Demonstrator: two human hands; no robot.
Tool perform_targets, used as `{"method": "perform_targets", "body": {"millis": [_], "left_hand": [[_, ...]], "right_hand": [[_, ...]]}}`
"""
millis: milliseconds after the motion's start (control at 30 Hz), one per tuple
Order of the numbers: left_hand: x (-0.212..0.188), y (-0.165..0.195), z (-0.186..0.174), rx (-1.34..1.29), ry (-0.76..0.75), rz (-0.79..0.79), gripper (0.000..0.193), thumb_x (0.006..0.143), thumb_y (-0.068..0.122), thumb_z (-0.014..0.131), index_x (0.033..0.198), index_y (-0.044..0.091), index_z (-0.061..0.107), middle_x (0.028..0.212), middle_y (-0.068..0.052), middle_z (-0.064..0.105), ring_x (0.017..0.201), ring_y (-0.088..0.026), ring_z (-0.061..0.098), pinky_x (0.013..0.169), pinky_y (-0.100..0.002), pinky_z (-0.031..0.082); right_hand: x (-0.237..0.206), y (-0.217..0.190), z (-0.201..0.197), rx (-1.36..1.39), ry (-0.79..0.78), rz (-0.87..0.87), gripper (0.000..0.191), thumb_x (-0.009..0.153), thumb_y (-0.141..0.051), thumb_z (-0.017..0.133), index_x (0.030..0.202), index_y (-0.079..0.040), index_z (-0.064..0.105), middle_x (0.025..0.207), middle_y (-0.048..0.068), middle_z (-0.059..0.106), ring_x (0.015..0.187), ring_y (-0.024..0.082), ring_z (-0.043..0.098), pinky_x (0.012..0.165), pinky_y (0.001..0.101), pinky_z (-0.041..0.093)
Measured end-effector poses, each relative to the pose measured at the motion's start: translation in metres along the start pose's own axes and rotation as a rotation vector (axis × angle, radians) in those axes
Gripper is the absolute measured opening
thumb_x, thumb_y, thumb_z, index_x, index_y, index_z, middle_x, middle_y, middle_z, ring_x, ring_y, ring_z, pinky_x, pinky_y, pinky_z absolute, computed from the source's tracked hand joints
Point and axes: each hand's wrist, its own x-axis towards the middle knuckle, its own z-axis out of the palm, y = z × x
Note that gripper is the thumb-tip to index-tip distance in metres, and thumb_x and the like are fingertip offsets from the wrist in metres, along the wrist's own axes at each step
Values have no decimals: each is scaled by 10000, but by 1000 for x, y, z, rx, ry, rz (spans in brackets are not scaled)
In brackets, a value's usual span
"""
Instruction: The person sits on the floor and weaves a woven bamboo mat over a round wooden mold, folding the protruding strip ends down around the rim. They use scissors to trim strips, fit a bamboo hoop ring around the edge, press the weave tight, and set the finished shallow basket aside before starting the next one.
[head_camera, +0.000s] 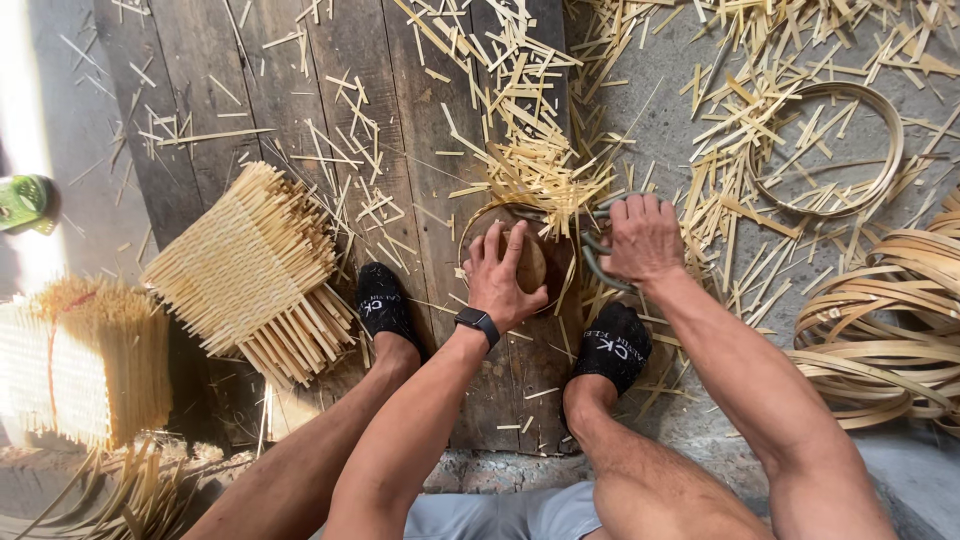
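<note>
The small bamboo hoop (500, 212) sat on the wooden boards (300, 100) between the person's two black-socked feet (385, 305), with a round tan block (530, 265) of some kind inside it, hard to tell exactly what. Looked to me like the trimming or shaping stage of a little woven piece, and the next move would probably need that block kept steady while the cutter bit at the rim. Left hand (500, 280) was laid flat over the block, fingers spread and pressing down, not really pinching anything. Right hand (643, 238) had its grip wrapped tight round the handles of what looked like dark shears (598, 262), fingers curled closed on them. Just above was a heap of bamboo offcuts (535, 160), scattered all over. Off to the left lay a woven square mat (245, 265) with loose ends, and to the right a larger hoop (835, 150) and a stack of coiled bamboo strips (885, 330) on the concrete.
</note>
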Motion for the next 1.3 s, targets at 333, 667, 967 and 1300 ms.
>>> {"method": "perform_targets", "body": {"millis": [333,667,967,1300], "left_hand": [[11,-9,-12,135,-210,304,1108,519,332,905,1498,294,388,1528,-158,355,1373,-481,307,1060,-638,313],[12,1,-15,226,-279,370,1025,554,285,859,1483,336,428,1530,-61,401,1420,-400,319,1048,-664,293],[14,-3,-12,239,-365,498,941,554,366,896,1412,345,511,1511,-28,458,1420,-395,353,1063,-630,318],[50,-28,2,-195,-10,-97,848,771,576,852,1476,245,516,1442,-158,508,1381,-385,430,1124,-545,371]], "right_hand": [[-8,13,-10,-23,331,-10,528,929,-588,460,810,-96,610,666,46,475,581,146,422,475,270,387],[-20,37,-12,20,-499,-29,505,944,-555,541,667,-135,580,757,40,563,753,160,510,561,299,440],[-12,18,-14,196,-483,70,508,1053,-597,454,967,-118,601,794,47,520,700,174,511,555,349,481],[-37,47,-21,175,-521,598,714,742,-333,823,1249,107,579,1156,229,540,1048,313,551,945,435,505]]}}
